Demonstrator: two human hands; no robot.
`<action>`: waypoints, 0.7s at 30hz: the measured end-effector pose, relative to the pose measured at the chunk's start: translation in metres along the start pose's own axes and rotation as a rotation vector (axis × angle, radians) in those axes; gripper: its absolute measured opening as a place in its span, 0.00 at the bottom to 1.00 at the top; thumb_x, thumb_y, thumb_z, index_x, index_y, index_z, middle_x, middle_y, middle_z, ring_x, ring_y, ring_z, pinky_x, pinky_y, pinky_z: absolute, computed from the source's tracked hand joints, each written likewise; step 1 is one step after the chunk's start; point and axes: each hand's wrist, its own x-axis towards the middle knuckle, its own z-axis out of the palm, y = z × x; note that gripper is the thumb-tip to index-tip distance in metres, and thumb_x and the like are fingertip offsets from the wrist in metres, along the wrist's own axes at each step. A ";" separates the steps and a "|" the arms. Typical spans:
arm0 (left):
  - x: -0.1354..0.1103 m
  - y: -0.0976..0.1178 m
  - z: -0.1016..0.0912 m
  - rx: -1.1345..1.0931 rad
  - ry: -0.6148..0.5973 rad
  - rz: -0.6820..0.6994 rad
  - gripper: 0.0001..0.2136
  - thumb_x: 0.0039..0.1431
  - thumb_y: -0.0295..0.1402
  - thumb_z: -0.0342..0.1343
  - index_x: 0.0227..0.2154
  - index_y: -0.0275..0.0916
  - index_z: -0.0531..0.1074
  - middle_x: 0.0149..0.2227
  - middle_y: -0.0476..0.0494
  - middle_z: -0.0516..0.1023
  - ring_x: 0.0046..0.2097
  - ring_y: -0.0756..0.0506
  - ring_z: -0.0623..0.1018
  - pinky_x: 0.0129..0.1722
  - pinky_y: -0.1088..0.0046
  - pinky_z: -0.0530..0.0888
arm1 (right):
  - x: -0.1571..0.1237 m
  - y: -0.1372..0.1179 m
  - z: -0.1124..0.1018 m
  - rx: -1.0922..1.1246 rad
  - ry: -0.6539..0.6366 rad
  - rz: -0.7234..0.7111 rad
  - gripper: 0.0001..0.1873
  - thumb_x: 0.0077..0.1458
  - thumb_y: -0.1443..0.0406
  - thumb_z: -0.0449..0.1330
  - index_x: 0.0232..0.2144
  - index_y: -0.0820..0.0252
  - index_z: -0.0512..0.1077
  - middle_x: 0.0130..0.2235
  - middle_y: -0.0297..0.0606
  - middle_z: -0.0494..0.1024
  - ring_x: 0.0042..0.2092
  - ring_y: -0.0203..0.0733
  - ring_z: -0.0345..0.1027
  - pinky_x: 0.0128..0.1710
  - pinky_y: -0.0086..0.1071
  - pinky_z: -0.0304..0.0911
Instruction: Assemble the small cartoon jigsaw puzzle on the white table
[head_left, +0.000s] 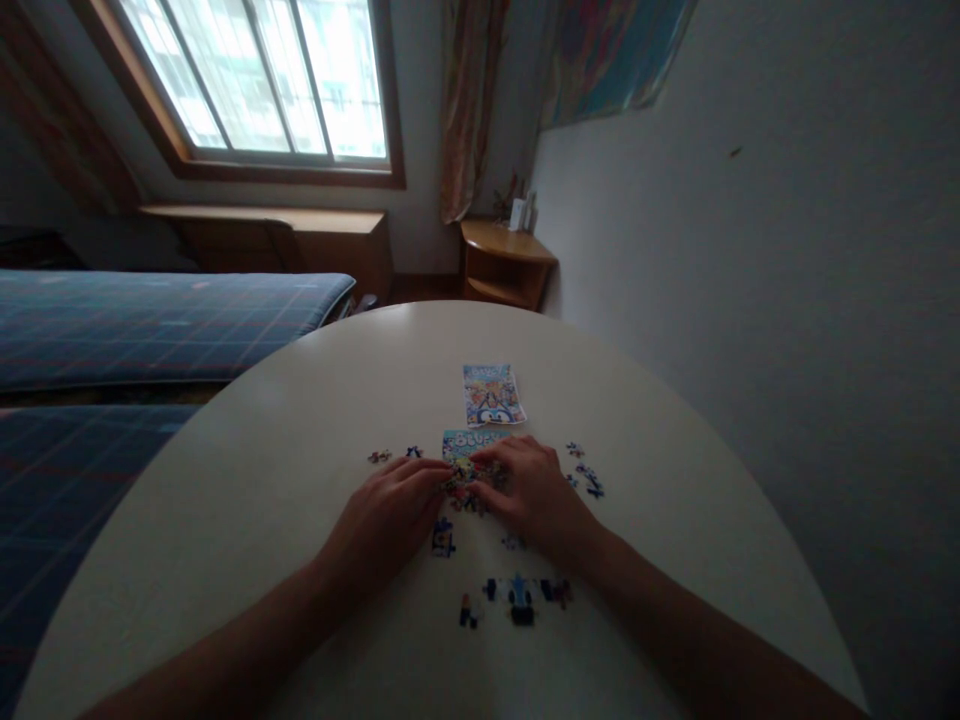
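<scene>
A partly joined jigsaw puzzle (457,443) lies on the table, its blue lettered top edge showing above my fingers. My left hand (401,500) holds its left side, fingers close together and thumb mostly hidden. From the right, my right hand (529,490) curls over the puzzle, with index finger and thumb bent at its middle. Both hands cover much of it, and a single piece between the fingertips cannot be made out. Just below the left fingers is a small joined section (443,540). Nearer me lies another joined strip (520,598) with a blue figure.
A printed picture sheet (493,395) lies beyond the puzzle on the round white table (300,420). Loose pieces (591,480) lie to the right, others (380,456) to the left. A plaid mattress (150,320) stands at left, a wall (750,280) at right.
</scene>
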 end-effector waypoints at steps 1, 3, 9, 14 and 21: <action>0.000 0.001 0.000 -0.005 -0.007 0.012 0.11 0.66 0.28 0.51 0.48 0.43 0.73 0.50 0.44 0.79 0.49 0.42 0.78 0.51 0.60 0.75 | -0.001 0.000 -0.001 -0.013 -0.006 -0.007 0.11 0.55 0.64 0.66 0.43 0.54 0.77 0.45 0.39 0.80 0.51 0.49 0.69 0.53 0.46 0.55; 0.000 0.002 0.000 -0.006 -0.019 0.039 0.14 0.67 0.28 0.49 0.53 0.41 0.71 0.53 0.42 0.77 0.52 0.41 0.76 0.54 0.57 0.74 | -0.004 0.001 -0.003 -0.039 -0.022 -0.020 0.11 0.55 0.65 0.65 0.43 0.55 0.77 0.46 0.39 0.80 0.51 0.48 0.69 0.52 0.45 0.56; 0.002 0.003 -0.001 0.012 -0.046 0.098 0.16 0.67 0.26 0.47 0.55 0.40 0.70 0.56 0.40 0.75 0.56 0.40 0.73 0.57 0.54 0.70 | -0.008 0.004 -0.002 -0.098 -0.034 -0.081 0.12 0.58 0.67 0.62 0.44 0.54 0.77 0.46 0.39 0.79 0.51 0.47 0.68 0.52 0.44 0.56; 0.002 0.002 -0.002 -0.001 -0.058 0.103 0.14 0.67 0.26 0.48 0.51 0.41 0.73 0.54 0.42 0.77 0.54 0.41 0.74 0.57 0.55 0.70 | -0.008 0.005 0.001 -0.096 -0.026 -0.092 0.11 0.57 0.67 0.62 0.43 0.53 0.77 0.47 0.38 0.78 0.51 0.46 0.68 0.51 0.43 0.56; 0.004 0.005 -0.007 0.004 -0.052 0.084 0.11 0.68 0.28 0.48 0.45 0.41 0.75 0.48 0.43 0.80 0.49 0.42 0.77 0.53 0.57 0.73 | -0.009 0.002 0.000 -0.110 -0.031 -0.092 0.10 0.58 0.66 0.62 0.43 0.53 0.78 0.47 0.39 0.78 0.50 0.47 0.68 0.51 0.44 0.56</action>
